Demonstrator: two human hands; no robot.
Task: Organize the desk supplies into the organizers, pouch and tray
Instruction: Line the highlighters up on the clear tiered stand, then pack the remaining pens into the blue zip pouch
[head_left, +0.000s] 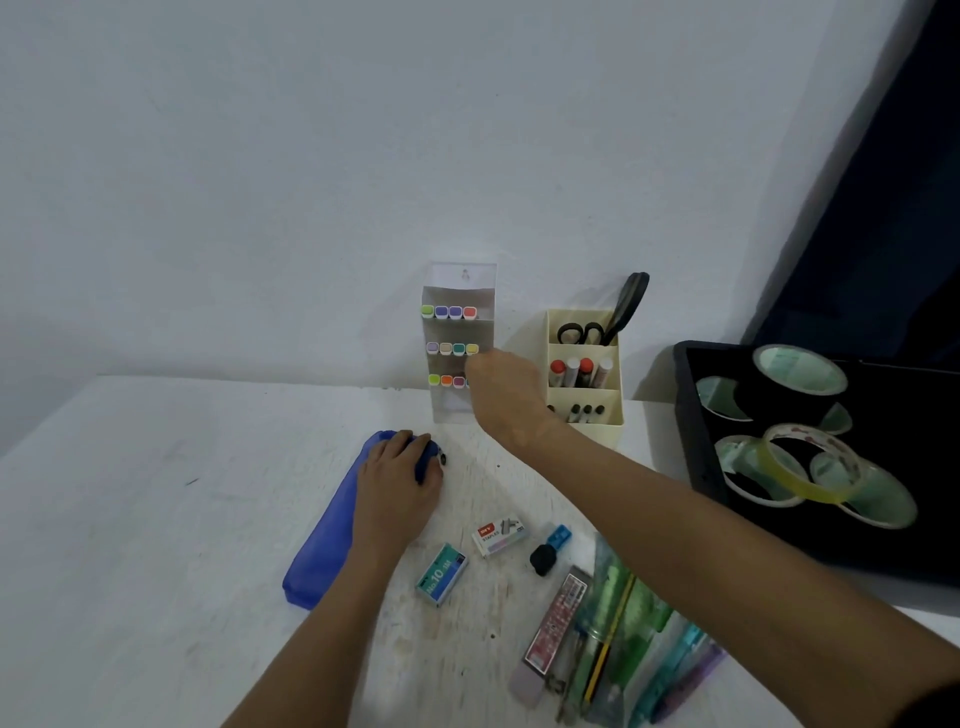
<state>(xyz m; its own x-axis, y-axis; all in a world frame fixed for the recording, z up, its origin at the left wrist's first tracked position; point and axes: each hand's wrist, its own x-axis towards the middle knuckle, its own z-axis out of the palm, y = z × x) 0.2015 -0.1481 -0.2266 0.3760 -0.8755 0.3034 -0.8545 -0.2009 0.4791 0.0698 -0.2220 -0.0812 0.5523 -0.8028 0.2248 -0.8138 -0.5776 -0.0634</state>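
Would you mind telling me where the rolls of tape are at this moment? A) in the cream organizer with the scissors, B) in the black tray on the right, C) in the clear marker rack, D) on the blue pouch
B: the rolls of tape lie inside the black tray at the right edge of the desk, apart from the cream organizer, the clear marker rack and the blue pouch.

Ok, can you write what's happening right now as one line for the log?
left hand: rests on blue pouch | right hand: at clear marker organizer, grip unclear | staple boxes: loose on desk
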